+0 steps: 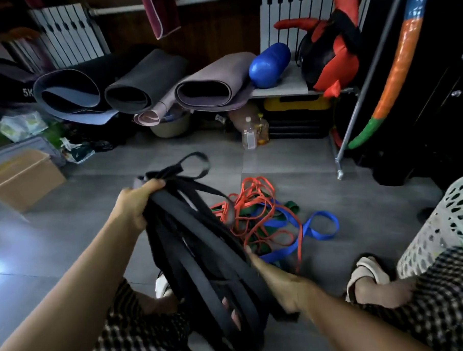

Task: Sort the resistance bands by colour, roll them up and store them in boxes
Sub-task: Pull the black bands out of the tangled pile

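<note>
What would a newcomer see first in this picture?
First, the thick bundle of black bands in the middle, gripped by the left hand at its top and the right hand lower down. Behind it, a bright tangle of orange, blue and green bands lies on the grey floor. Farther back, rolled mats rest on a low shelf.

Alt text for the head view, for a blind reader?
Two hands hold a bundle of black bands: the left hand grips its top, the right hand its lower part. Behind it, orange, blue and green bands lie tangled on the floor, with a cardboard box at left and a white basket at right.
</note>
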The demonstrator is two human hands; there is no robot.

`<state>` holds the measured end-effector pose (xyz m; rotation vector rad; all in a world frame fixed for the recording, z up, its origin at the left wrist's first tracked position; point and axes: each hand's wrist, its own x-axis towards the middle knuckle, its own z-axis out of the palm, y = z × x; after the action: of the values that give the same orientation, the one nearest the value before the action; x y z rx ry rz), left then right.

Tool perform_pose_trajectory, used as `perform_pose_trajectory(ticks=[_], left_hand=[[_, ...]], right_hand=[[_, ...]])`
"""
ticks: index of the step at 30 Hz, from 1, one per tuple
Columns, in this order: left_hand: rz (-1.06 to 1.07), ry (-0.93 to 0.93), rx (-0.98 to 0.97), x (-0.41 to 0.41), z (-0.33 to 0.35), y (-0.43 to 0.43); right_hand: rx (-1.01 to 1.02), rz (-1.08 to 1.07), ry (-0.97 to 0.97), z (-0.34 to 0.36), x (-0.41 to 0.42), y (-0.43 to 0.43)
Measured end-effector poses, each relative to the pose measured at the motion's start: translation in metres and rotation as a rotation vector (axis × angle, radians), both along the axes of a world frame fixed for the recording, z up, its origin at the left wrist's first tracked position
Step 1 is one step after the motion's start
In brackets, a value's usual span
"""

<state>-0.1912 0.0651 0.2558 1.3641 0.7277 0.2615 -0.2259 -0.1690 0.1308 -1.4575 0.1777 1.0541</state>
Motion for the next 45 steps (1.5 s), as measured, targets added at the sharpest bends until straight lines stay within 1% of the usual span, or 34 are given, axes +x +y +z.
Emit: perform_pose_trajectory(ticks=[1, 2, 3, 4, 6, 8, 10, 14, 16, 18, 21, 23, 25, 26, 28, 32, 34, 37, 39, 41, 43, 45], left_hand=[[0.026, 0.032, -0.005, -0.004, -0.013, 0.005], [0.048, 0.053, -0.007, -0.007, -0.024, 0.007], [0.063, 0.065, -0.011, -0.010, -0.032, 0.009], [0.077, 0.074, -0.014, -0.012, -0.042, 0.011], [0.073, 0.102, 0.021, -0.017, -0.057, 0.016], [0.019, 0.122, 0.089, -0.023, -0.072, 0.018], [-0.040, 0.102, 0.159, -0.027, -0.084, 0.014], [-0.168, 0.008, 0.287, -0.026, -0.101, -0.002], [-0.206, 0.030, 0.332, -0.025, -0.109, -0.012], [-0.308, 0.058, 0.377, -0.030, -0.110, -0.025], [-0.557, 0.016, 0.349, -0.036, -0.102, -0.042], [-0.729, 0.046, 0.457, -0.036, -0.102, -0.048], [-0.805, 0.097, 0.616, -0.035, -0.104, -0.051], [-0.816, 0.119, 0.669, -0.035, -0.106, -0.052], [-0.811, 0.162, 0.688, -0.034, -0.108, -0.054], [-0.800, 0.167, 0.583, -0.033, -0.111, -0.051], [-0.780, 0.156, 0.520, -0.034, -0.111, -0.050], [-0.656, 0.144, 0.463, -0.032, -0.117, -0.052], [-0.547, 0.162, 0.409, -0.027, -0.116, -0.051], [-0.495, 0.188, 0.420, -0.021, -0.116, -0.046], [-0.474, 0.236, 0.481, -0.016, -0.115, -0.041], [-0.440, 0.272, 0.441, -0.014, -0.116, -0.038]], right_hand=[[-0.003, -0.004, -0.005, -0.005, -0.003, 0.003], [0.011, 0.037, -0.021, -0.010, -0.006, 0.006], [0.027, 0.063, 0.010, -0.014, -0.013, 0.011], [0.025, 0.069, 0.059, -0.017, -0.017, 0.015], [0.137, 0.069, 0.214, -0.006, -0.028, 0.030], [0.214, -0.022, 0.318, -0.002, -0.025, 0.035], [0.254, -0.130, 0.372, -0.003, -0.010, 0.036], [0.261, -0.295, 0.383, 0.006, 0.019, 0.031], [0.274, -0.344, 0.407, 0.012, 0.030, 0.031], [0.255, -0.351, 0.399, 0.019, 0.039, 0.037], [0.230, -0.322, 0.334, 0.037, 0.046, 0.050], [0.233, -0.333, 0.296, 0.041, 0.051, 0.056], [0.248, -0.334, 0.276, 0.045, 0.052, 0.058], [0.238, -0.307, 0.262, 0.046, 0.051, 0.057], [0.193, -0.219, 0.223, 0.045, 0.049, 0.055], [0.225, -0.110, 0.162, 0.040, 0.044, 0.056], [0.202, -0.014, 0.115, 0.036, 0.043, 0.059], [0.124, 0.184, 0.041, 0.040, 0.044, 0.055], [0.006, 0.346, -0.016, 0.046, 0.050, 0.052], [-0.089, 0.447, -0.059, 0.050, 0.059, 0.048], [-0.098, 0.500, -0.029, 0.052, 0.064, 0.049], [-0.042, 0.509, -0.006, 0.047, 0.069, 0.050]])
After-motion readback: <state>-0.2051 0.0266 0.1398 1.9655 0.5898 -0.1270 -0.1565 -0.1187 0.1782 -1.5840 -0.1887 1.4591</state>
